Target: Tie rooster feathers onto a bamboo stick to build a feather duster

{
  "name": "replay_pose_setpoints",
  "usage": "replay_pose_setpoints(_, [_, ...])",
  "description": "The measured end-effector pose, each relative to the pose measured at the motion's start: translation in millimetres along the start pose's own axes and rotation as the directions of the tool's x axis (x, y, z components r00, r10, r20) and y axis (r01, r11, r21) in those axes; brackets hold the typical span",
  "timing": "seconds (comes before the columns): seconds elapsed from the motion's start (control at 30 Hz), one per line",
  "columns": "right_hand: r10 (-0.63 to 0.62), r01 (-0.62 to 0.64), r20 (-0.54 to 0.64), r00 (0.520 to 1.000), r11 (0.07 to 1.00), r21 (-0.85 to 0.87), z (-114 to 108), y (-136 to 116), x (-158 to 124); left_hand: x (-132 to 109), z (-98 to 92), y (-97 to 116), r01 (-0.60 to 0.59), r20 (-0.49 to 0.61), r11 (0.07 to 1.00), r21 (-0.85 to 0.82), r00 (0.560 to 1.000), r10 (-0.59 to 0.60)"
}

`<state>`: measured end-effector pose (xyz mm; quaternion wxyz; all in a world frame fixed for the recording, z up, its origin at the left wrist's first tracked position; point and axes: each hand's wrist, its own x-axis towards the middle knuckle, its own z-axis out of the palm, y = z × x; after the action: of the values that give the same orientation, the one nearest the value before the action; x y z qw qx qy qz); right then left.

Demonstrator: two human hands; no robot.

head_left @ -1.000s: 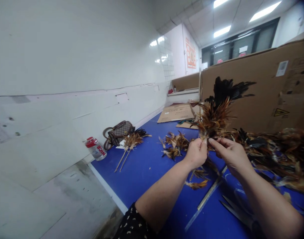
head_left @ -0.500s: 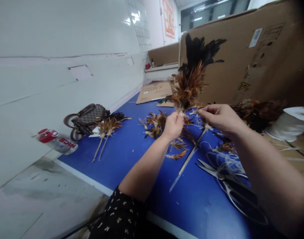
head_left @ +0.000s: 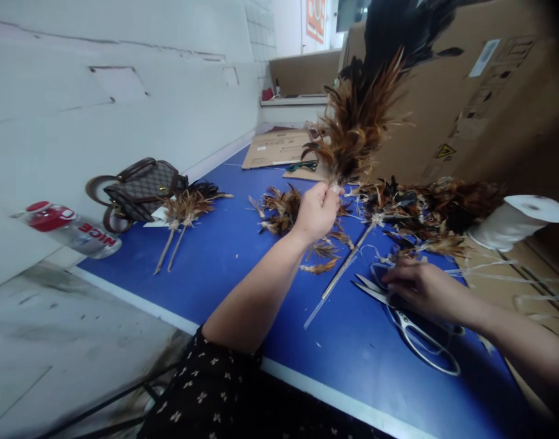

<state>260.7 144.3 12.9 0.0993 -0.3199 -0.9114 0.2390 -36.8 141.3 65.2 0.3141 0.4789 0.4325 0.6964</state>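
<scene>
Right hand (head_left: 421,286) had dropped from the feather bundle (head_left: 357,116) onto the scissors (head_left: 412,323), fingers loose; left hand (head_left: 317,210) pinched the light, soft bundle's bound base

feather bundle (head_left: 359,116): brown-black, upright, base pinched in fist | scissors (head_left: 410,326): silver, flat on blue table, under fingers

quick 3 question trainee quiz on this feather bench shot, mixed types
1. True or false: the left hand holds the upright brown and black feather bundle.
2. What does the right hand rest on? A) the white cord spool B) the silver metal scissors C) the clear plastic bottle with red cap
3. What lies against the wall beside the bottle?

Key: 1 true; 2 B; 3 the brown patterned handbag.
</scene>
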Motion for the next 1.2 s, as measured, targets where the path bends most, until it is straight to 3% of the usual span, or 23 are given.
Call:
replay_pose_setpoints(0.1, [0.041, -0.053, -0.111, 0.993, 0.992, -0.111, -1, 16, -9, -11, -8.3, 5, 0.018, 0.075, 0.999, 0.041, 0.997, -0.021])
replay_pose_setpoints(0.33, [0.161, -0.218, -0.279, 0.947, 0.958, -0.187, -22, 42, 7, -52, -39.9, 15, 0.080, -0.035, 0.996, -0.039, 0.996, -0.081])
replay_pose_setpoints(0.53, [0.115, -0.164, -0.248, 0.962, 0.968, -0.188, 0, 41, 40, -70, -50.9, 9, 0.091, -0.098, 0.993, -0.079, 0.990, -0.099])
replay_pose_setpoints(0.67, [0.114, -0.155, -0.267, 0.957, 0.978, -0.140, 5, 43, 45, -75, -49.4, -3, 0.083, -0.102, 0.993, -0.082, 0.991, -0.091])
replay_pose_setpoints(0.9, [0.237, -0.232, -0.300, 0.924, 0.971, 0.054, -50, 44, 10, -78, -50.7, -15, 0.112, -0.117, 0.988, -0.102, 0.985, -0.124])
replay_pose_setpoints(1.07, [0.405, -0.247, -0.270, 0.874, 0.847, 0.471, -80, 12, -14, -80, -48.2, -9, 0.123, -0.122, 0.986, -0.113, 0.983, -0.136])
replay_pose_setpoints(1.2, [0.392, -0.237, -0.286, 0.874, 0.859, 0.453, -94, -11, -22, -83, -43.6, -1, 0.119, -0.121, 0.983, -0.138, 0.983, -0.136])
